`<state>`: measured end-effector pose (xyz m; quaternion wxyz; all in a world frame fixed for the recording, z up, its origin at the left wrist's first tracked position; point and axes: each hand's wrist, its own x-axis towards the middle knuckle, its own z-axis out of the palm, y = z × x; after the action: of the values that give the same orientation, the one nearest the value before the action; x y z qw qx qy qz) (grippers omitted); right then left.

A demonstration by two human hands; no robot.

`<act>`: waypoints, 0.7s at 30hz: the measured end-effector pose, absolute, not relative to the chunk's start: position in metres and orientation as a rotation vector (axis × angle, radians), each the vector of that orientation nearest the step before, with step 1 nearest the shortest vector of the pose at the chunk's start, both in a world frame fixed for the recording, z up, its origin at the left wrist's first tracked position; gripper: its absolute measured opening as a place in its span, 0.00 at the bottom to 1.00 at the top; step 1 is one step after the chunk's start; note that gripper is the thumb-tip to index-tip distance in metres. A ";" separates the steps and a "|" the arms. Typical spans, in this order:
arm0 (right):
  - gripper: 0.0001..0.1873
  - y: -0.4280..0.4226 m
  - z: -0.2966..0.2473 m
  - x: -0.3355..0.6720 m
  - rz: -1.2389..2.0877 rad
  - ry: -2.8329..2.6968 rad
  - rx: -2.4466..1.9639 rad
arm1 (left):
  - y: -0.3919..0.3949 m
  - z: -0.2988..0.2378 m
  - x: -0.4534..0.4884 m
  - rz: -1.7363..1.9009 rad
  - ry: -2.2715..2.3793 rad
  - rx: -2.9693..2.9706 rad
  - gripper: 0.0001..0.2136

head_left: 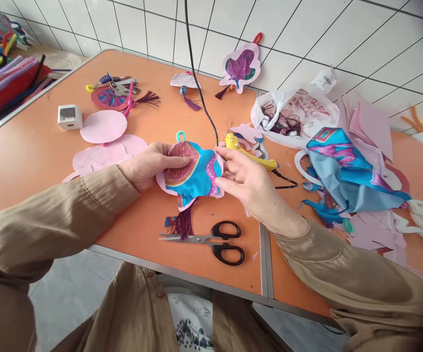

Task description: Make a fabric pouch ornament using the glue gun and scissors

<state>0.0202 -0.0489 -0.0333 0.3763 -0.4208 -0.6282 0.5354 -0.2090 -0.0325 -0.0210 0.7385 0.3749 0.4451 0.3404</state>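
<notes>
Between my two hands is a fabric ornament [200,168] in blue, purple and pink, edged with pale pink. It carries a turquoise loop [181,136] at its top and a dark purple tassel [182,222] hanging from its lower edge. My left hand [158,164] pinches its left side, thumb lying across the patterned front. My right hand [243,181] grips the right edge, thumb and fingers around the rim. Below the ornament lie scissors [207,239] with black handles, their blades partly open under the tassel's end. Just beyond my right hand rests a yellow glue gun [251,152].
Pink cut-out pieces [103,126], a white charger [70,117] and keys [123,88] lie on the left. Finished-looking ornaments [240,67] stand at the back. A plastic bag [295,115], fabric pieces [350,168] and scraps [376,232] crowd the right. A black cable [197,73] hangs across the middle.
</notes>
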 end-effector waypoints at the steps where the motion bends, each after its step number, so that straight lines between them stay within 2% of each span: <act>1: 0.26 -0.049 -0.033 0.021 1.323 -1.641 -1.075 | -0.033 -0.021 -0.209 0.760 0.985 0.833 0.08; 5: 0.25 -0.049 -0.036 0.023 1.192 -1.735 -1.104 | -0.033 -0.022 -0.207 0.802 1.096 0.954 0.07; 9: 0.21 -0.050 -0.037 0.023 1.047 -1.813 -1.133 | -0.032 -0.024 -0.206 0.820 1.295 1.159 0.10; 12: 0.20 -0.050 -0.036 0.023 1.007 -1.822 -1.106 | -0.031 -0.023 -0.206 0.888 1.276 1.171 0.10; 15: 0.24 -0.048 -0.035 0.022 1.173 -1.722 -1.001 | -0.032 -0.018 -0.205 0.968 1.156 1.068 0.11; 19: 0.19 -0.049 -0.035 0.021 1.544 -1.625 -0.821 | -0.034 -0.006 -0.204 0.998 1.103 0.886 0.10; 21: 0.20 -0.053 -0.032 0.019 1.709 -1.589 -0.759 | -0.035 -0.002 -0.202 0.991 1.143 0.970 0.09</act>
<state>0.0193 -0.0526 -0.0321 0.3373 -0.2910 -0.6095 0.6558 -0.2022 -0.0352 -0.0022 0.6227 0.4223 0.4976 0.4316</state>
